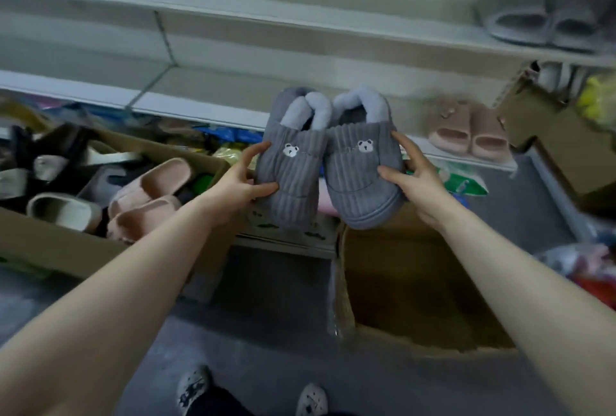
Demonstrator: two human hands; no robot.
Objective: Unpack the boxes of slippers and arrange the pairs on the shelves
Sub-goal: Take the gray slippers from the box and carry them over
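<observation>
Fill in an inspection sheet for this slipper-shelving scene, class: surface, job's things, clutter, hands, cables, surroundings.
Surface: white shelf, mostly bare.
Job's things: grey bear slippers held up; pink slippers and grey slides already shelved; left box holds mixed slippers; brown box open below.
Clutter: coloured packets under the shelf.
Hands: left hand and right hand each grip one slipper.
Cables: nothing seen.
Surroundings: grey floor.

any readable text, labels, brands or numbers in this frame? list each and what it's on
None readable.
Grey slippers: small white bear-face patches only, no lettering.
Green and white pack under the lower shelf: print too blurred to read.
Cardboard boxes: no legible markings.
</observation>
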